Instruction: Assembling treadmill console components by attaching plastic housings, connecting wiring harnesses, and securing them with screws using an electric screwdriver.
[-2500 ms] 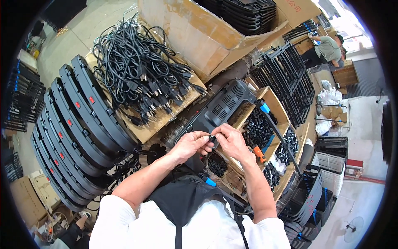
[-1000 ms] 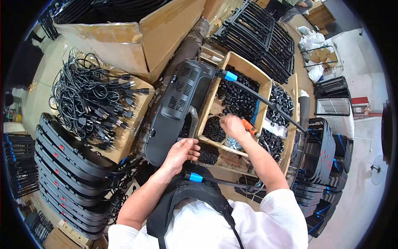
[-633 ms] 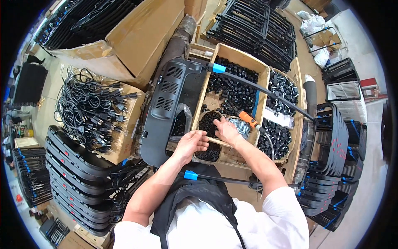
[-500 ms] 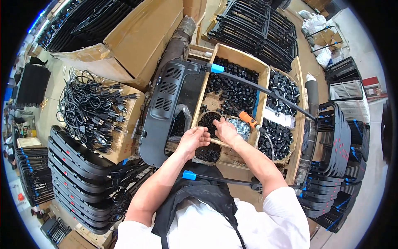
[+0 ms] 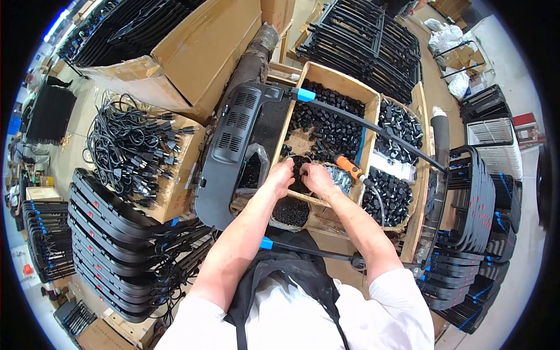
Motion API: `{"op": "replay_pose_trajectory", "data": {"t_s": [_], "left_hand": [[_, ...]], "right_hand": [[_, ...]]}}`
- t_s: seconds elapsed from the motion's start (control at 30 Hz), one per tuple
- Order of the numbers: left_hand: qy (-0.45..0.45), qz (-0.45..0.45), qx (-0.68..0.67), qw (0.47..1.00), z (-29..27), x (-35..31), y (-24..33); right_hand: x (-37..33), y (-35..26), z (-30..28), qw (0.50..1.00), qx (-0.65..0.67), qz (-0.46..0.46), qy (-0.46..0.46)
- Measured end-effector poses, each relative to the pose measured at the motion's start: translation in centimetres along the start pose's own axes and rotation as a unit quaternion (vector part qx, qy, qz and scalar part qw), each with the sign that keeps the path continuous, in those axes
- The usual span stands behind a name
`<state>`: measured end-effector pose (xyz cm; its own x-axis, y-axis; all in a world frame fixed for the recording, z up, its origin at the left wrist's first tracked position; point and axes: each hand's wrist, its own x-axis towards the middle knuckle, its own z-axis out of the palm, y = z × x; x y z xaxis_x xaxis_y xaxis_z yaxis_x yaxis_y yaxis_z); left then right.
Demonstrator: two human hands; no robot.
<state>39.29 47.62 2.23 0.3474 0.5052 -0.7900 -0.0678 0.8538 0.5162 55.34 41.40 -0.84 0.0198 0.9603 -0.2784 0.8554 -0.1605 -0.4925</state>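
Both my hands are at a round tub of small dark pieces (image 5: 301, 185), which look like screws. My left hand (image 5: 281, 178) is at the tub's left rim, fingers curled together; what they hold, if anything, is hidden. Opposite it, my right hand (image 5: 317, 179) bends its fingers down into the pieces, and the fingertips are partly hidden. Just right of that hand lie silver screws (image 5: 340, 179) in a bag. An orange powered screwdriver (image 5: 349, 167) rests beyond them. A black plastic frame with a vented panel (image 5: 224, 149) and long bars (image 5: 373, 126) spans the wooden box.
The wooden box (image 5: 376, 108) holds many black caps (image 5: 341, 116). Nearer me is a second tub of dark pieces (image 5: 290, 212). Bundled power cords (image 5: 131, 154) lie on a carton at left, above stacked black panels (image 5: 105, 251). Black metal frames (image 5: 361, 44) stand behind.
My left hand has moved right and forward, from beside the tub to its rim. My right hand stays at the tub, its fingers more curled. The nearer tub is less covered.
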Motion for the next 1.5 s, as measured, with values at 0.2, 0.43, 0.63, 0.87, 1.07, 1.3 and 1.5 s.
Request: {"op": "replay_pose_trajectory", "data": {"t_s": [0.2, 0.43, 0.63, 0.87, 1.07, 1.3, 1.5], "left_hand": [[-0.091, -0.046, -0.078, 0.992, -0.9, 3.5, -0.6], [-0.092, -0.058, -0.166, 0.98, -1.2, 3.2, -0.5], [-0.144, -0.058, -0.13, 0.979, -0.6, 1.1, -0.7], [-0.226, -0.042, -0.093, 0.969, 0.4, -2.5, -0.8], [-0.196, -0.019, -0.106, 0.975, -0.8, -4.1, -1.4], [-0.189, 0.019, -0.102, 0.976, -1.0, -6.2, -0.9], [-0.186, 0.046, -0.17, 0.967, -1.6, -6.4, 0.2]], "right_hand": [[-0.5, -3.7, -2.7, 0.982, 0.182, -0.01, 0.039], [-4.3, -2.6, -6.6, 0.897, 0.388, 0.192, 0.092], [-7.3, 7.2, -1.1, 0.587, 0.713, 0.36, 0.135], [-2.4, 9.0, -0.3, 0.759, 0.318, 0.391, 0.413], [3.7, 5.8, -3.7, 0.878, 0.246, 0.21, 0.354], [6.4, 7.0, -2.6, 0.871, 0.231, 0.196, 0.387], [3.5, 7.6, -5.3, 0.881, 0.255, 0.181, 0.355]]}}
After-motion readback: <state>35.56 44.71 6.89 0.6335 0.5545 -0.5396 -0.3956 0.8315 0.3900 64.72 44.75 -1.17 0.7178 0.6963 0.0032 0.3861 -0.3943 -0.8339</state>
